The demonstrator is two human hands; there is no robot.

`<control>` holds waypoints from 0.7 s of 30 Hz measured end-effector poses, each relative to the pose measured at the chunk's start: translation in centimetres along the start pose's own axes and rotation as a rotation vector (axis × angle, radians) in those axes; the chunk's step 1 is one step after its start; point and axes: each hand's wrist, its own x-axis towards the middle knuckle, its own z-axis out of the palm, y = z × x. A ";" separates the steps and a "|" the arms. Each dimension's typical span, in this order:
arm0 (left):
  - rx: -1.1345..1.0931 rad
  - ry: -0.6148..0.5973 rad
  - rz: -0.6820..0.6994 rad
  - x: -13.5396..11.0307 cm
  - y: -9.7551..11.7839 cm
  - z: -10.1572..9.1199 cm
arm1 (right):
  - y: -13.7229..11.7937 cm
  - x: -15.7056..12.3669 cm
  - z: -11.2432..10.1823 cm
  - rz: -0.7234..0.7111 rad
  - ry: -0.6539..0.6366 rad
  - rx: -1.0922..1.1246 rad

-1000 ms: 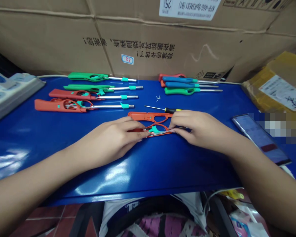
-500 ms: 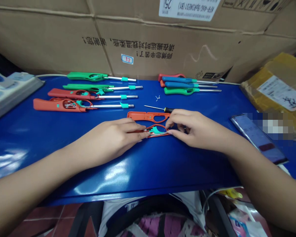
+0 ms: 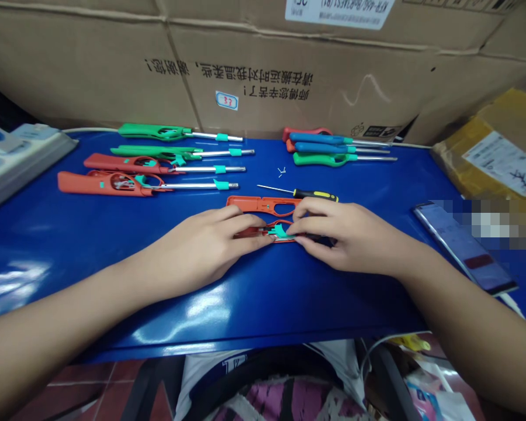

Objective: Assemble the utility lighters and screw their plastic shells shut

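Observation:
An opened orange lighter shell with a teal trigger lies on the blue table between my hands. My left hand presses on its left part, fingers curled onto it. My right hand pinches its right part at the trigger, fingers together. A second orange shell half lies just behind them. A black and yellow screwdriver rests behind my right hand.
Several long-nosed lighters, orange and green, lie at the back left; blue, red and green ones at the back right. A phone lies at the right, a power strip at the left. Cardboard boxes wall the back.
My right hand's fingers have slid left along the shell and closed over the teal trigger. The screwdriver handle now shows behind that hand. My left hand has hardly moved.

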 end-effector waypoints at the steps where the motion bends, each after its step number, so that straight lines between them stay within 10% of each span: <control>1: 0.006 -0.004 -0.001 0.0 0.0 0.0 | 0.0 0.0 -0.1 0.031 0.007 0.007; 21: -0.262 0.181 -0.157 0.3 -0.2 -0.6 | 1.7 0.6 1.1 0.182 0.143 -0.026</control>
